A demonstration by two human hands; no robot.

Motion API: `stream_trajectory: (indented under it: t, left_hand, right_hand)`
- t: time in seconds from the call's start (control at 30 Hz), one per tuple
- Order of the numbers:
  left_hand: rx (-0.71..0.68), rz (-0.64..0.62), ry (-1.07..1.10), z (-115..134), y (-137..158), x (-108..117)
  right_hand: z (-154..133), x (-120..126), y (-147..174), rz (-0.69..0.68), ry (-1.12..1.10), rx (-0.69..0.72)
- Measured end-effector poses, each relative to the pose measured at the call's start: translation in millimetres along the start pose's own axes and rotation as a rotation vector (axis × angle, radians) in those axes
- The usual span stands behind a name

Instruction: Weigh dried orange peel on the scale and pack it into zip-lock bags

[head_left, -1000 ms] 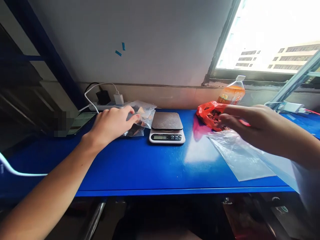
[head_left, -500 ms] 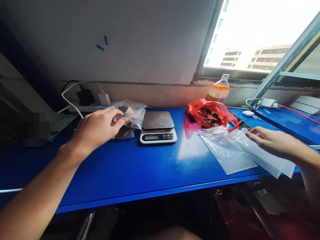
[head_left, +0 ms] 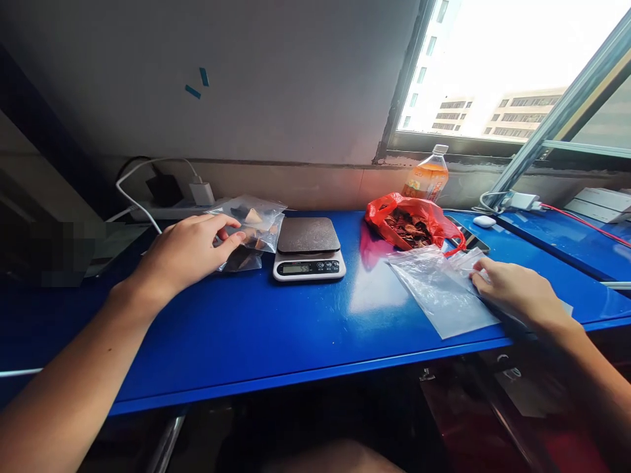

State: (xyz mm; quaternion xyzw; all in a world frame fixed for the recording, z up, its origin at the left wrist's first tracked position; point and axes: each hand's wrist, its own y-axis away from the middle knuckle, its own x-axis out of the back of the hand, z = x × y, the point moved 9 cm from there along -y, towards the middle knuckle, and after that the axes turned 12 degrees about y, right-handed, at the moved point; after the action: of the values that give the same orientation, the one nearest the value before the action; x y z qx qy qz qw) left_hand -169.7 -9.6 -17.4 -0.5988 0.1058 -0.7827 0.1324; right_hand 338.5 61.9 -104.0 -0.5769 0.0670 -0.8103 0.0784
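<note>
My left hand (head_left: 190, 248) is over clear bags (head_left: 261, 220) with brown, dried-looking pieces inside, left of a digital kitchen scale (head_left: 309, 249). Its thumb and fingers are apart and hold nothing. Nothing lies on the scale's dark plate, and its display is lit. On the right, my right hand (head_left: 513, 289) has its thumb and fingers pinched at the top edge of a clear plastic bag (head_left: 446, 302) lying flat and looking unfilled. Part of the bags there is hidden under this hand. Behind them a red plastic bag (head_left: 384, 209) stands open, full of dark dried pieces.
A bottle of orange drink (head_left: 428, 176) stands by the wall below the window. A phone (head_left: 470, 235) and a white earbud case (head_left: 484, 222) lie behind my right hand. White chargers (head_left: 201, 194) and cables sit at the back left. The blue table's (head_left: 246, 341) front edge runs before me.
My right hand has moved left and slightly down, its fingers closing at the clear bag's top edge. My left hand stays over the filled bags. The view has shifted slightly.
</note>
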Motion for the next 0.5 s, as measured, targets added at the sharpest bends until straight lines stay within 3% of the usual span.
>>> stream_trajectory:
  t: [0.13, 0.23, 0.27, 0.33, 0.4, 0.5]
  left_hand:
    - [-0.024, 0.057, 0.011, 7.4, 3.0, 4.0]
    - [-0.127, 0.123, 0.092, 22.1, 7.4, 8.5]
    - [-0.177, 0.14, 0.131, 29.4, 9.9, 9.0]
    - [-0.285, 0.149, 0.228, 47.8, 16.4, 6.7]
    - [-0.411, 0.094, 0.374, 73.2, 24.4, -1.9]
    - [-0.595, -0.097, 0.683, 118.8, 38.4, -20.5]
  right_hand:
    - [4.8, 20.2, 1.3, 0.019, -0.004, -0.155]
    - [13.3, 72.0, 9.0, 0.257, -0.083, -0.228]
    - [10.9, 96.5, 14.7, 0.377, -0.147, -0.2]
    - [-11.3, 137.8, 22.5, 0.481, -0.404, 0.018]
    - [-49.1, 159.1, 21.4, 0.331, -0.785, 0.283]
    - [-121.9, 152.8, 12.9, -0.141, -1.091, 0.599]
